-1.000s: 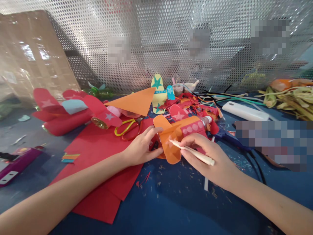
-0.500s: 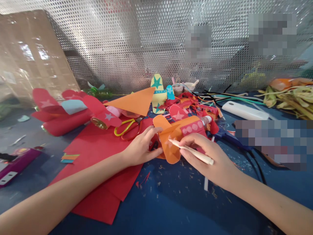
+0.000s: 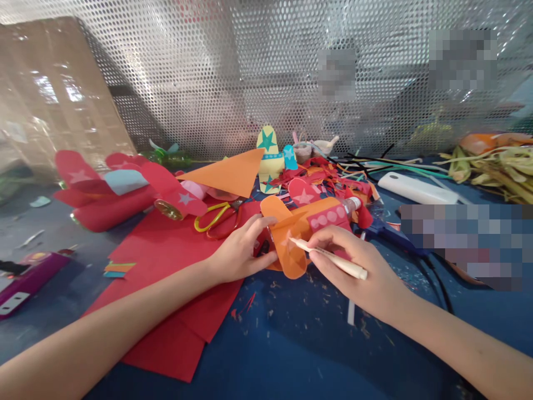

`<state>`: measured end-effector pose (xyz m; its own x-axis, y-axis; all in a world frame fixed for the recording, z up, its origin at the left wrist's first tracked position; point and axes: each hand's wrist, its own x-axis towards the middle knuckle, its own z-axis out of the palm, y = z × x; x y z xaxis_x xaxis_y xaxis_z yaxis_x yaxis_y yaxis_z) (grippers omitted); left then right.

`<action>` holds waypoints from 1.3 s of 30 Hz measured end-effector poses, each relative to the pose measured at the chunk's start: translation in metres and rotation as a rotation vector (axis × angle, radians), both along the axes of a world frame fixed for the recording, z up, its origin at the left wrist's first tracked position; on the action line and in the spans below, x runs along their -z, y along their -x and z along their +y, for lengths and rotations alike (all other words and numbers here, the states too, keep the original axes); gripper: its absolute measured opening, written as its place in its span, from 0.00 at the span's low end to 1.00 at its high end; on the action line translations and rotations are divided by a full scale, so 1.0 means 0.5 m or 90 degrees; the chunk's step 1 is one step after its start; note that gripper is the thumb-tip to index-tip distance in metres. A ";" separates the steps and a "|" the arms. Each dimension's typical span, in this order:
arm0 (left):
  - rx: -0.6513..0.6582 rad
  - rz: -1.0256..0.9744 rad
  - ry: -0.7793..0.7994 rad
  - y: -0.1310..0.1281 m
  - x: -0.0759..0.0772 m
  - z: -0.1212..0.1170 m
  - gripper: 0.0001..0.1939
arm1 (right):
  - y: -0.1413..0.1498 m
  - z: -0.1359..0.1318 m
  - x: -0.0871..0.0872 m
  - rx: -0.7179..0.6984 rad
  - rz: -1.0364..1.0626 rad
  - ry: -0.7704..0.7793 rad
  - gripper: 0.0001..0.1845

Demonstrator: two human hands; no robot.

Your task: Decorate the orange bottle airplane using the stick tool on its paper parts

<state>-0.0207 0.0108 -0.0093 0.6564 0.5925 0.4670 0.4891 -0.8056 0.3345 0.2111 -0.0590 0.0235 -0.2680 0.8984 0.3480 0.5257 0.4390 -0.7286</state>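
An orange paper airplane model [image 3: 291, 261], built around a plastic bottle with its neck showing, lies on the blue table. My left hand [image 3: 245, 247] is closed around its left end, steadying it; part of the grip is hidden. Between the thumb and fingers of my right hand [image 3: 353, 266] is a white marker pen [image 3: 333, 260]. The pen's tip touches the orange wing beside a pale star. A red strip [image 3: 328, 218] with pink dots runs along the body, and a red tail piece [image 3: 303, 193] bears a star.
Red paper sheets [image 3: 175, 289] lie under my left arm, with scissors [image 3: 214, 219] on them. A red paper plane [image 3: 112, 203] stands left, a yellow one [image 3: 268, 161] behind. Paper scraps [image 3: 320, 172], a glue gun [image 3: 395, 236] and a white power strip [image 3: 416, 188] lie right.
My right hand and the pen have shifted slightly to the right across the wing. The left hand and the airplane have stayed almost still.
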 end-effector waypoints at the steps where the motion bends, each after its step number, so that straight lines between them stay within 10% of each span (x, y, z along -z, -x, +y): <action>1: 0.000 0.000 0.000 0.000 0.000 0.000 0.23 | 0.000 -0.001 0.001 0.000 0.005 0.001 0.02; 22: -0.008 0.006 0.012 0.001 0.002 -0.001 0.24 | -0.001 -0.002 0.003 0.001 0.060 -0.005 0.04; 29: -0.005 -0.015 0.031 0.000 -0.001 -0.003 0.22 | -0.013 0.006 0.002 0.088 0.276 -0.006 0.16; 39: -0.009 -0.046 -0.136 0.000 0.006 -0.012 0.20 | -0.021 0.020 0.014 0.108 0.260 -0.002 0.16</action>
<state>-0.0205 0.0046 -0.0121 0.6083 0.4838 0.6292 0.4821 -0.8550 0.1913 0.2216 -0.0489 0.0165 0.0426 0.9168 0.3971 0.2599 0.3736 -0.8904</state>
